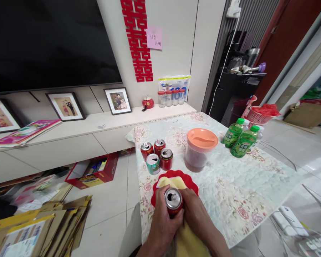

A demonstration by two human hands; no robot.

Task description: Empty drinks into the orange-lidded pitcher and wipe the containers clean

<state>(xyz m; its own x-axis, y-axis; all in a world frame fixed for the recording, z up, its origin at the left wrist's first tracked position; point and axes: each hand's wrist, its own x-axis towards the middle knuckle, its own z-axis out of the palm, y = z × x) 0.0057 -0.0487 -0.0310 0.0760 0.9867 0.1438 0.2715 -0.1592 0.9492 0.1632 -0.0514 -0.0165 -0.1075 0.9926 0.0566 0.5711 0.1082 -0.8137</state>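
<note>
My left hand is wrapped round a red drink can with an opened top, held upright close to me. Against the can's right side, my right hand grips a yellow cloth, which hangs down towards my lap. Under the cloth's far end lies a red scalloped plate. Just beyond it stand a green can and three red cans, their tops opened. A clear tub with an orange lid stands right of them.
Green-capped bottles stand at the right of the flower-patterned tablecloth. Behind is a low white cabinet with framed photos and several red-lidded jars. Folded cardboard and a red box lie on the floor to the left.
</note>
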